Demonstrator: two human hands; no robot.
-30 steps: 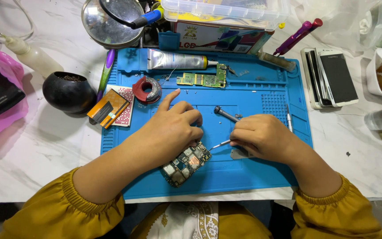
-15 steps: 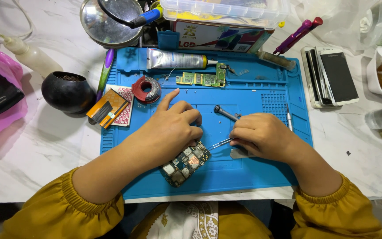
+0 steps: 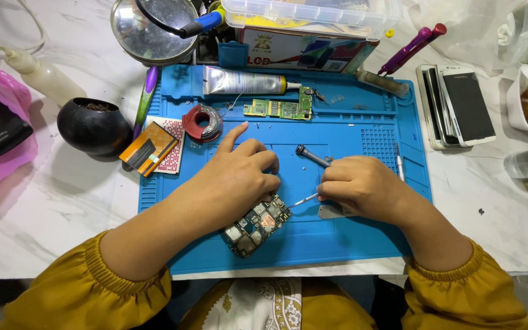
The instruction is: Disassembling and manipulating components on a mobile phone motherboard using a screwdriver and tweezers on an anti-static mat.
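Two hands are working near the middle of a blue mat [image 3: 349, 244]. The left hand [image 3: 239, 177] is pressing down on a circuit board [image 3: 256, 225], fingers curled together over its far end, the index finger sticking out toward the far side. The board is lying tilted on the near part of the mat, green and crowded with small metal shields and chips, its near half showing beyond the palm. The right hand [image 3: 362, 183] is curled into a loose fist, pinching thin tweezers [image 3: 304, 200] whose tips are pointing left toward the board, just beside its far right corner. A small metal plate [image 3: 331, 212] is lying partly under this hand. Both forearms are coming in from the near edge, in mustard sleeves gathered at the wrist.

Just beyond the right hand a screwdriver [image 3: 310, 156] is lying on the mat. Farther off, a second green board [image 3: 281, 108] and a silver tube [image 3: 242, 80] are sitting along the far edge, with a red spool [image 3: 201, 123] to their left. A black bowl [image 3: 93, 126] is standing left of the mat on the marble table [image 3: 44, 214]. Phones [image 3: 459, 105] are stacked well apart on the right.
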